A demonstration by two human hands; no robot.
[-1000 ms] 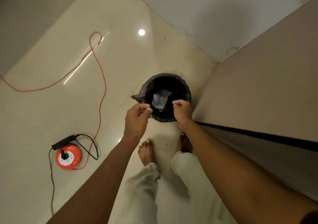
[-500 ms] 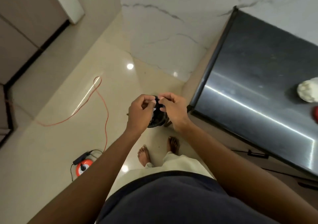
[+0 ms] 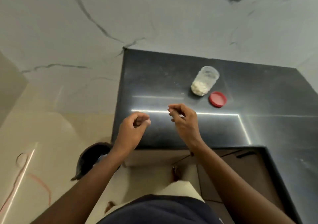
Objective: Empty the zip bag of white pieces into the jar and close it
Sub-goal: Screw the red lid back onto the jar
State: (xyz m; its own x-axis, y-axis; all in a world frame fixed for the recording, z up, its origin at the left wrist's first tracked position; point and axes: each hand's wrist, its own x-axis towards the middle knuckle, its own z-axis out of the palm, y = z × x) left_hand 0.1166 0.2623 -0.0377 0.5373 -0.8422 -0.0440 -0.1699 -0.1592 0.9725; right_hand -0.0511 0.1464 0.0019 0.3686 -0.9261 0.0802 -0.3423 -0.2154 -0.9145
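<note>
Jar: the clear jar (image 3: 205,80) stands upright on the dark counter (image 3: 172,79), toward the far right of it, open at the top, with white pieces (image 3: 199,88) heaped in its lower part.
Lid: the red lid (image 3: 217,99) lies flat on the counter just to the right of the jar's base and a little nearer, close to the jar but not on it.
Left hand: the left hand (image 3: 131,130) hangs over the near left edge of the counter, fingers curled loosely inward with the thumb tip close against them; I see nothing between them.
Right hand: the right hand (image 3: 185,119) is over the counter, nearer than the jar and to its left, well short of it; fingers bent, thumb and forefinger drawn toward each other at the tips. Whether they pinch something tiny I cannot tell; the picture is blurred there.
Zip bag: not clear to me in either hand.
Bin: a dark bin (image 3: 93,158) sits on the pale floor (image 3: 51,120) at the near left, partly behind the left forearm; something pale shows at its rim, too blurred to name.
Cord: an orange cord (image 3: 39,180) trails across the floor at the far left of the view.
Wall: veined marble (image 3: 154,17) rises behind the counter.
</note>
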